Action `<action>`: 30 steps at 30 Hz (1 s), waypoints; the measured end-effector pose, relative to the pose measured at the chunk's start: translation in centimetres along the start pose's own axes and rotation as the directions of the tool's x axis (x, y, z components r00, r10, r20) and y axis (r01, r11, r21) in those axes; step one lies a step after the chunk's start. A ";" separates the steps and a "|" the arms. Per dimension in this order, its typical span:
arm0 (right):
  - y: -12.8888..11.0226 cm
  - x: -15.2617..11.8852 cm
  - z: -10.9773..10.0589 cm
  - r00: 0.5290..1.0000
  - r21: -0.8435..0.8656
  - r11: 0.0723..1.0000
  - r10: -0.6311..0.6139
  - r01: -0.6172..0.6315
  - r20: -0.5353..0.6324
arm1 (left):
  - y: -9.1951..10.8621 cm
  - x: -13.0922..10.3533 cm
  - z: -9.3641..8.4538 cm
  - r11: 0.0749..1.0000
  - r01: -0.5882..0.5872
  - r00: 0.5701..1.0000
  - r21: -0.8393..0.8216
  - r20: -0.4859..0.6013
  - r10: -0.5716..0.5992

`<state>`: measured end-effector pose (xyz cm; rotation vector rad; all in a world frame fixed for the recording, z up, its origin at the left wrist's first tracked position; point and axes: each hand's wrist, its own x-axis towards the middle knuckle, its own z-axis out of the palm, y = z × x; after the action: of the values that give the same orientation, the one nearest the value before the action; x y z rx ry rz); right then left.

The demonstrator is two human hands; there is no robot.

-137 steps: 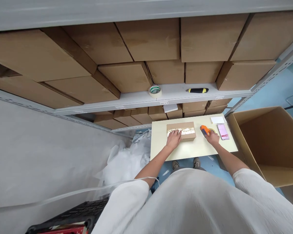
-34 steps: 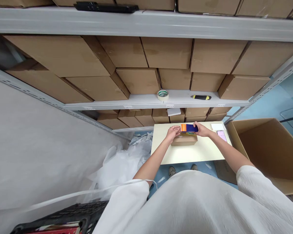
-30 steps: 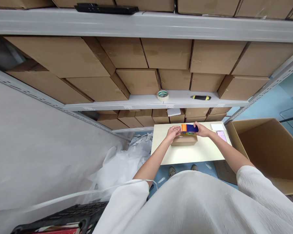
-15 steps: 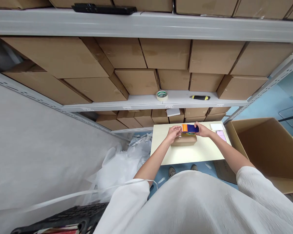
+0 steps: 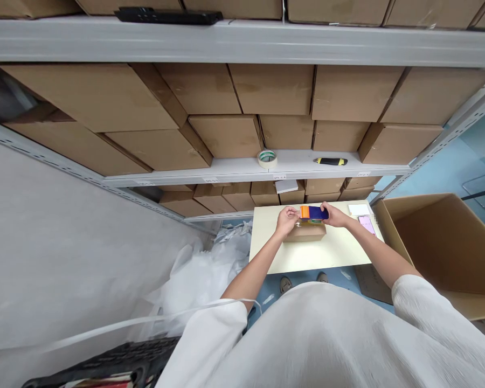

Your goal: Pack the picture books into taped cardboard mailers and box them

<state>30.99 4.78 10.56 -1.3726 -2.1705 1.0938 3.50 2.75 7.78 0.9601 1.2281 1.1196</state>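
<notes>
A blue and orange tape dispenser [image 5: 316, 213] is held above a small cardboard box [image 5: 307, 234] on the cream table. My right hand [image 5: 330, 213] grips its blue end. At the orange end, my left hand [image 5: 288, 221] has its fingers pinched together. What they hold, if anything, is too small to make out. A shiny, clear bit shows just under those fingertips, by the top of the box.
The cream table [image 5: 335, 253] also bears a phone [image 5: 366, 224] and a white pad [image 5: 358, 209]. A large open carton [image 5: 440, 237] stands to the right. Ahead, a shelf [image 5: 234, 174] carries boxes, a tape roll [image 5: 267, 158] and a cutter [image 5: 331, 161]. White plastic wrap [image 5: 198, 275] lies left.
My left hand's fingers have drawn closer together at the orange end. The tape dispenser and my right hand have barely moved.
</notes>
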 end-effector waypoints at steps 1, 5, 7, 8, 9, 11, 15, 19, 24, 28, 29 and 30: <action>0.0 0.0 0.0 1.000 0.002 1.000 0.006 -0.006 0.001 | 0.0 0.0 0.0 1.000 0.009 1.000 -0.018 -0.005 -0.009; 0.1 -0.2 -0.1 1.000 0.004 1.000 0.026 -0.026 0.011 | 0.0 -0.1 0.1 0.992 0.070 0.997 -0.102 -0.016 -0.072; 0.2 -0.3 -0.2 0.999 0.006 0.999 0.033 -0.033 0.006 | 0.0 -0.2 0.3 0.988 0.090 0.995 -0.125 -0.021 -0.093; 0.2 -0.3 -0.2 0.999 0.009 0.999 0.034 -0.034 0.001 | 0.0 -0.2 0.3 0.986 0.097 0.994 -0.133 -0.027 -0.102; 0.2 -0.3 -0.1 0.999 0.014 0.999 0.032 -0.032 -0.004 | 0.0 -0.2 0.4 0.984 0.106 0.993 -0.140 -0.034 -0.112; 0.2 -0.4 -0.1 1.000 0.028 0.999 0.021 -0.021 -0.011 | -0.1 -0.1 0.5 0.979 0.132 0.988 -0.156 -0.059 -0.143; 0.1 -0.5 0.1 1.000 0.055 0.998 0.020 -0.019 -0.022 | -0.4 0.0 0.6 0.960 0.203 0.965 -0.190 -0.126 -0.229; 0.2 -0.5 0.2 0.999 0.066 0.998 0.020 -0.018 -0.026 | -0.5 -0.2 0.6 0.964 0.197 0.968 -0.180 -0.120 -0.220; 0.5 -0.5 0.3 0.999 0.082 0.997 0.017 -0.013 -0.045 | -0.2 -0.9 0.8 0.992 0.010 0.995 -0.123 -0.097 -0.022; 0.7 -0.7 0.3 0.998 0.078 0.997 0.006 -0.002 -0.056 | 0.4 -1.0 1.2 0.994 0.000 0.995 -0.114 -0.104 -0.011; 0.7 -0.7 0.3 0.999 0.076 0.997 0.006 -0.002 -0.053 | 0.6 -0.8 1.3 0.994 0.018 0.994 -0.104 -0.108 -0.029; 0.7 -0.7 0.3 0.999 0.075 0.997 0.007 -0.004 -0.051 | 0.7 -0.7 1.3 0.995 0.037 0.993 -0.093 -0.109 -0.047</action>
<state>31.52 4.23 9.87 -1.3599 -2.0699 1.1176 4.75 2.25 8.78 0.8088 1.2696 1.1981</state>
